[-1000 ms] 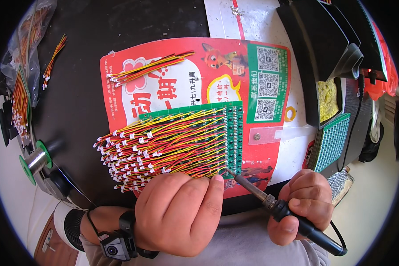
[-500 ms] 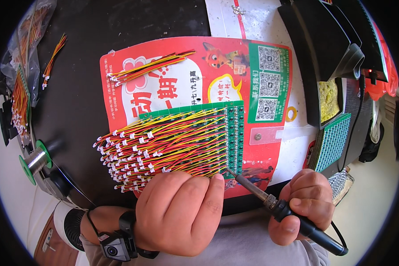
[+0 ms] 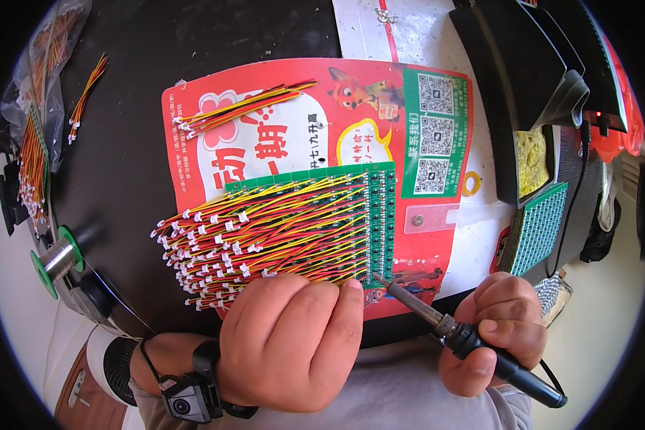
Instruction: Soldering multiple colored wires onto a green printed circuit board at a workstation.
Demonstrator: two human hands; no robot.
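Note:
My right hand (image 3: 505,330) is wrapped round the black handle of a soldering iron (image 3: 460,338). The iron's tip points up and left, over the lower right edge of a green circuit board (image 3: 380,215). Rows of red, yellow and black wires (image 3: 287,240) with white connectors fan leftward from the board. My left hand (image 3: 290,344) is closed at the board's lower edge, thumb pressed in beside the lowest wires. Its fingertips face away, so what they pinch is hidden. A small camera (image 3: 183,401) is strapped to my left wrist.
Beneath the board lies a red printed mat (image 3: 437,251) with a loose wire bundle (image 3: 247,107). A solder spool (image 3: 59,261) stands at left, below bagged wires (image 3: 54,43). At right are stacked green boards (image 3: 541,229), a yellow sponge (image 3: 532,161) and a black stand (image 3: 509,86).
The soldering iron has shifted slightly right and down with my right hand, its tip drawing away from the wire ends. My left hand and the board stay nearly still.

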